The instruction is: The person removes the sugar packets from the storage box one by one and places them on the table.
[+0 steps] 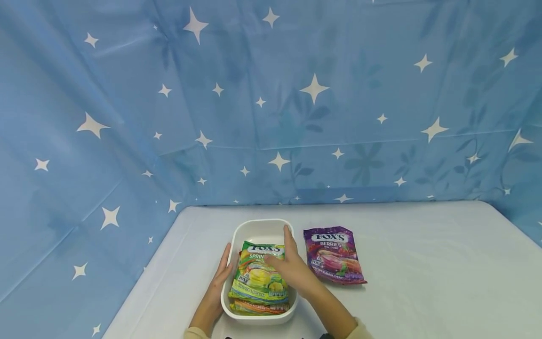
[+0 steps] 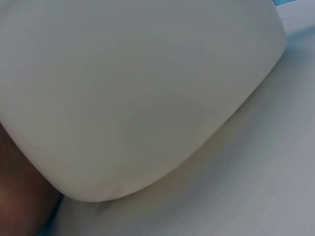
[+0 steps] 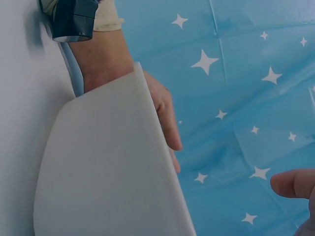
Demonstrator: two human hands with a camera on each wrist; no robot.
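A white plastic container [image 1: 259, 320] stands on the table in the head view. My left hand [image 1: 217, 288] lies along its left outer wall with fingers extended; the right wrist view shows that hand [image 3: 160, 105] behind the wall. Inside is a green and yellow bag of Fox's candy [image 1: 256, 280], on top of another candy bag [image 1: 258, 308] that shows only at its lower edge. My right hand [image 1: 296, 270] is over the container's right rim, fingers extended forward and thumb over the top bag. The left wrist view shows mostly the container's wall [image 2: 147, 98].
A purple bag of Fox's Berries candy [image 1: 334, 256] lies on the table to the right of the container. White cloth covers the table [image 1: 432, 263]. Behind it hangs a blue curtain [image 1: 360, 113] with white stars.
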